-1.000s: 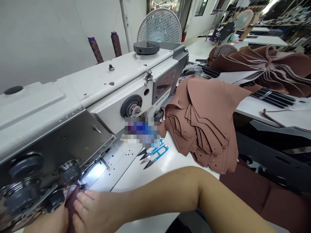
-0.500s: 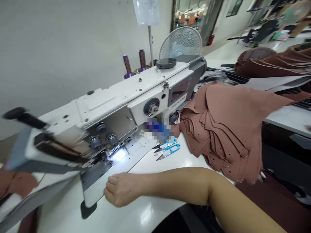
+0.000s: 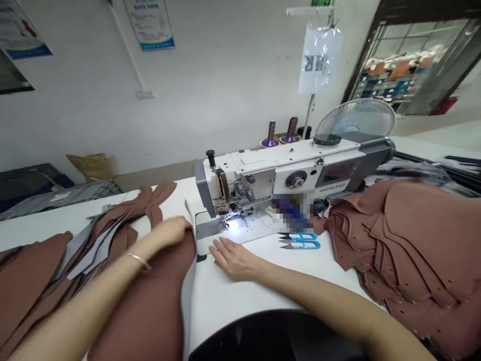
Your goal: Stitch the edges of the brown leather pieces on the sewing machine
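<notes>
My left hand [image 3: 173, 232], with a bangle at the wrist, has its fingers closed on the upper edge of a brown fabric panel [image 3: 150, 306]. The panel's pale backing shows along its right side, left of the sewing machine [image 3: 259, 175]. Fingers extended, my right hand [image 3: 232, 258] rests flat at the front edge of the machine's metal bed and holds nothing. A lamp lights the needle area just behind it. To the right of that hand, blue-handled thread snips [image 3: 306, 244] lie on the white table [image 3: 225, 306].
More brown pieces [image 3: 41, 271] overlap at the left. A stack of stitched brown panels [image 3: 421, 240] covers the table's right side. Behind the machine are thread cones [image 3: 271, 133] and a fan [image 3: 356, 118]. A grey crate [image 3: 90, 190] stands beyond the table at the back left.
The view has swung left. My left hand has come into view, holding the brown panel beside the machine. My right hand's curled fingers have straightened out on the table.
</notes>
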A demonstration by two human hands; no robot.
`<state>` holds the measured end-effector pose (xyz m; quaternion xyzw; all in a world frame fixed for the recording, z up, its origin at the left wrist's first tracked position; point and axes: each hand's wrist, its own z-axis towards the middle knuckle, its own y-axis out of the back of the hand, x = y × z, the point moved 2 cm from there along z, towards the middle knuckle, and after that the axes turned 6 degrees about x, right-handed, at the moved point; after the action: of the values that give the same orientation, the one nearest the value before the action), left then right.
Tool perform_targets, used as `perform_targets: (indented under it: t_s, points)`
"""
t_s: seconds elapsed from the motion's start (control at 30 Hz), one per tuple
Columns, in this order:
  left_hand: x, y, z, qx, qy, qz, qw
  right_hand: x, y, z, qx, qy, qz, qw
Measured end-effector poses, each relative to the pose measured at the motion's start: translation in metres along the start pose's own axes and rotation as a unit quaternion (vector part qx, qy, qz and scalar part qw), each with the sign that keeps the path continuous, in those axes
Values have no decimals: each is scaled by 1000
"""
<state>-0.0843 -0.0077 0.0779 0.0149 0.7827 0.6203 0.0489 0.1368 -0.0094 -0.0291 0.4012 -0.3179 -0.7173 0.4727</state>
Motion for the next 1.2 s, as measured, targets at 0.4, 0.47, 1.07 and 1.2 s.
perform_targets:
  t_s: [0.4, 0.47, 1.07, 1.2]
  points:
    - [5, -55, 10, 40, -41, -53, 997, 24, -23, 72, 105, 23, -9, 994]
    - [19, -51, 5, -1, -3, -56, 998, 27, -37, 77, 99, 43, -12, 994]
    - [223, -48, -232, -111, 501, 51, 857, 10, -44, 26, -47, 28, -30, 998]
    - [228, -6, -240, -125, 508, 65, 850, 17, -40, 37, -1, -21, -7, 1000]
